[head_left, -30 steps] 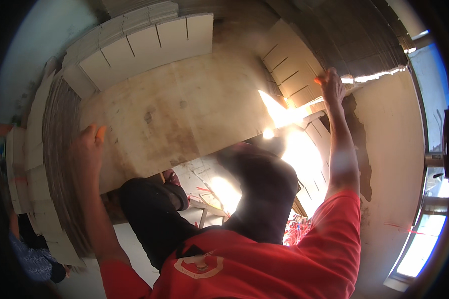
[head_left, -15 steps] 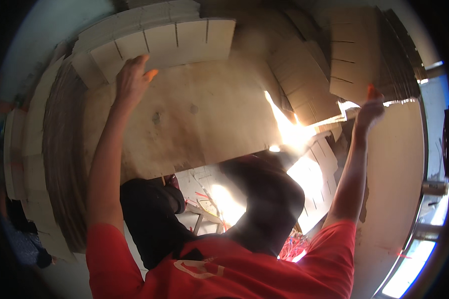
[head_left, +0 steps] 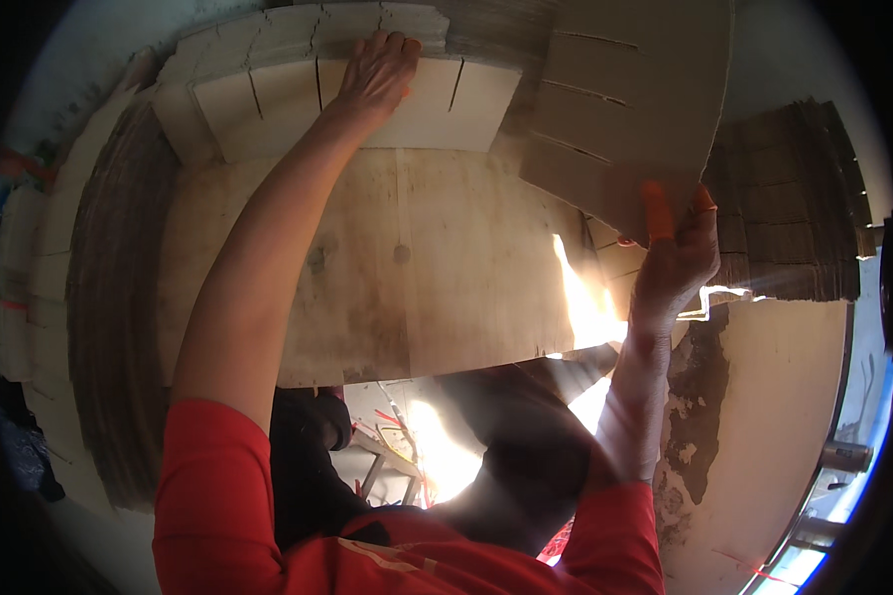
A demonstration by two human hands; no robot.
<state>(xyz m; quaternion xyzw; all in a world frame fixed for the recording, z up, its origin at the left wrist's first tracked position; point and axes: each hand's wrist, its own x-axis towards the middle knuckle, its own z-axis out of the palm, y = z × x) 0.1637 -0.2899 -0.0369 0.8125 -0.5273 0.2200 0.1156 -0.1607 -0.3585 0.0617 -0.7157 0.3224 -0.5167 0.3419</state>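
A brown cardboard sheet point(head_left: 625, 109) with short slots cut in one side is up in the air over the far right of the work, its near corner caught in the person's right hand point(head_left: 677, 253). That grip is closed on the board, one orange-covered finger point(head_left: 658, 213) laid flat against its face, and nearly all of the sheet stretches away beyond the knuckles. The left hand point(head_left: 379, 74) reaches far across and curls over the top edge of a pale slotted sheet point(head_left: 432, 104) standing on its side; I can't tell from here whether that grip pinches it or only rests there. Behind stands a pile of pale boards point(head_left: 238, 50). Between the arms is the bare, stained wooden tabletop point(head_left: 377, 297), sunlight glaring at its right edge. Brown cardboard stacks rise on either side, one left point(head_left: 119, 327), one right point(head_left: 794, 208). Below, dark trousers point(head_left: 526, 426) show under the red shirt point(head_left: 213, 486).
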